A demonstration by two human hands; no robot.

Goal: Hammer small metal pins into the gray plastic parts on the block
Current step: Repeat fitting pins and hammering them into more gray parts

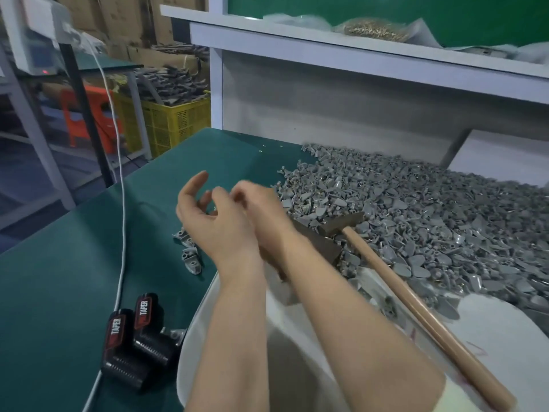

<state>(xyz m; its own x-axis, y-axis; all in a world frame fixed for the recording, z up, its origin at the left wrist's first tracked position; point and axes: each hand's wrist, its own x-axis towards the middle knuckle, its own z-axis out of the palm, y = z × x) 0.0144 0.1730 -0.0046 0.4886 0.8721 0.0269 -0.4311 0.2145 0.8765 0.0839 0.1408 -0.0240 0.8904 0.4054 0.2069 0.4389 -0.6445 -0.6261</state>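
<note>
The left hand [205,212] is held palm up above the green mat [59,278], with its fingers loosely curled and apart, clamped on nothing. The right hand [255,200] is laid across it, fingertips brought to the left palm. This hand is blurred, so it cannot be told whether something is pinched or the fingers are only together. A few tiny pieces, possibly metal pins, seem to lie in the left palm.

The dark block [322,248] is seen under the crossed wrists, at the near edge of a big pile of gray plastic parts [430,221]. The hammer [416,304] is left free, held by no hand. Its head rests by the far corner of the block (some gray parts are lying on it) and its wooden handle points toward the person.

Several loose gray pieces [191,258] are placed on the mat just left of the arms. Two black tape dispensers [133,340] and a white cable [121,233] are found further left.
</note>
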